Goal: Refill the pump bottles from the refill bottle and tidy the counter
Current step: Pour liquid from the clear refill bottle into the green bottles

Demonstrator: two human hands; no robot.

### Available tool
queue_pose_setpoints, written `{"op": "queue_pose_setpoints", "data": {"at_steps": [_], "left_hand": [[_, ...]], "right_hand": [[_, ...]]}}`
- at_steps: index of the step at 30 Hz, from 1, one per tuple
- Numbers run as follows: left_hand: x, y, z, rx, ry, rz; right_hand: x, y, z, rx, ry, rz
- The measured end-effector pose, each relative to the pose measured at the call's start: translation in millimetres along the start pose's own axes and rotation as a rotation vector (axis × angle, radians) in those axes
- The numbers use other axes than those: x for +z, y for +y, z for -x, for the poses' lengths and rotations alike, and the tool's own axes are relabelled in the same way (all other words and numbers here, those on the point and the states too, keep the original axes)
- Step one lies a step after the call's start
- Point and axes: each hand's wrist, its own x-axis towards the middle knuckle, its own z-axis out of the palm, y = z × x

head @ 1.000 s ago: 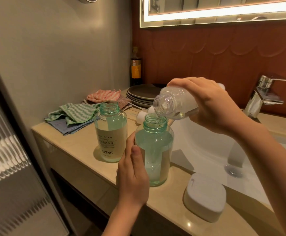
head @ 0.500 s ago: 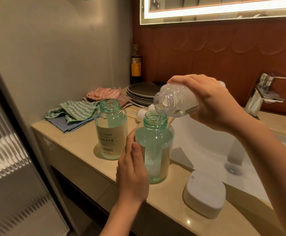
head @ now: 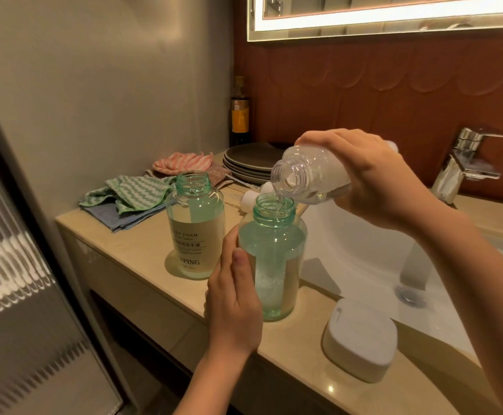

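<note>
Up close, the left hand (head: 235,304) wraps the near pump bottle (head: 274,265), upright on the bench (head: 142,244), while right above its open neck the right hand (head: 373,181) grips the refill bottle (head: 307,175), tipped nearly level, mouth down-left, the second pump bottle (head: 196,232) standing open beyond.

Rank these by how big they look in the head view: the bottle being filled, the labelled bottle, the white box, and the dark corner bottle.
1. bottle being filled and labelled bottle: look alike; the first is nearer the camera, so unranked.
2. white box.
3. dark corner bottle, smallest, though farthest away.
</note>
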Motion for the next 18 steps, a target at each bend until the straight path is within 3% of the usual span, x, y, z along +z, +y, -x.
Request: {"op": "queue_pose_setpoints", "data": {"at_steps": [18], "left_hand": [[0.6, -4.3, -0.1, -0.029, 0.014, 0.014]], "right_hand": [[0.8, 0.2, -0.5, 0.005, 0.004, 0.011]]}}
